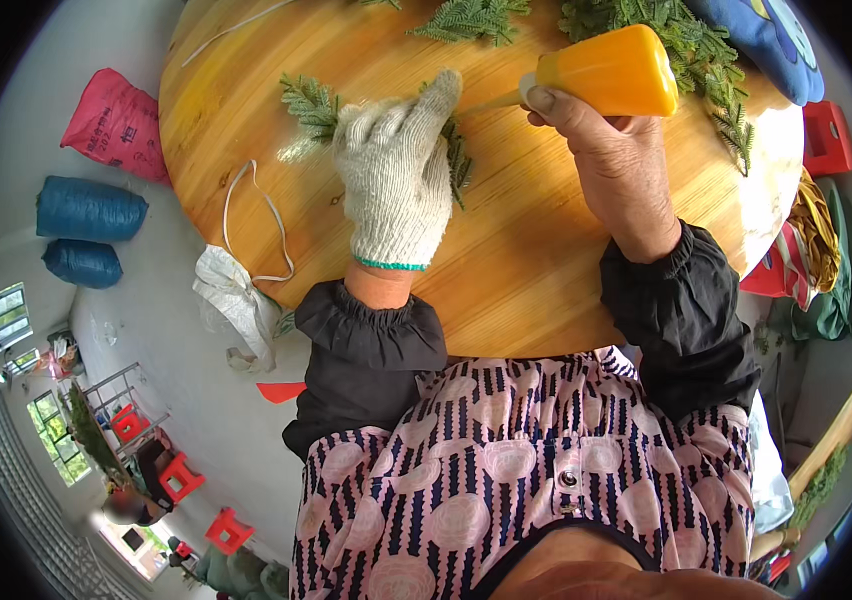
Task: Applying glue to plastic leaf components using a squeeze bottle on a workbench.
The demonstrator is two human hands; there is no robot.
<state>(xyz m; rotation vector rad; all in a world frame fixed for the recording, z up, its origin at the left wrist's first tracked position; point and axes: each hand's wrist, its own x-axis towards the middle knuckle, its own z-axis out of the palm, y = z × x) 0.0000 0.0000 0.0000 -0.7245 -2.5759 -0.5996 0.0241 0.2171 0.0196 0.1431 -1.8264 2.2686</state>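
Note:
My left hand (394, 170), in a white knitted glove with a green cuff edge, is closed over a green fir sprig (311, 108) near the middle of the table. The sprig's needles stick out on both sides of the glove, and its middle is hidden by the fingers. In my bare right hand (611, 165) is a yellow squeeze bottle (611, 72), tilted almost on its side. Its thin nozzle (496, 102) points left, with the tip close to the gloved index finger; whether they touch I cannot tell.
Fir branches (681, 50) lie along the far side of the round wooden table (536, 270), beside a blue cloth item (771, 45). A white strap (281, 225) hangs over the left edge. Red stools (181, 478), blue bundles (92, 208) and a pink sack (116, 125) stand on the floor.

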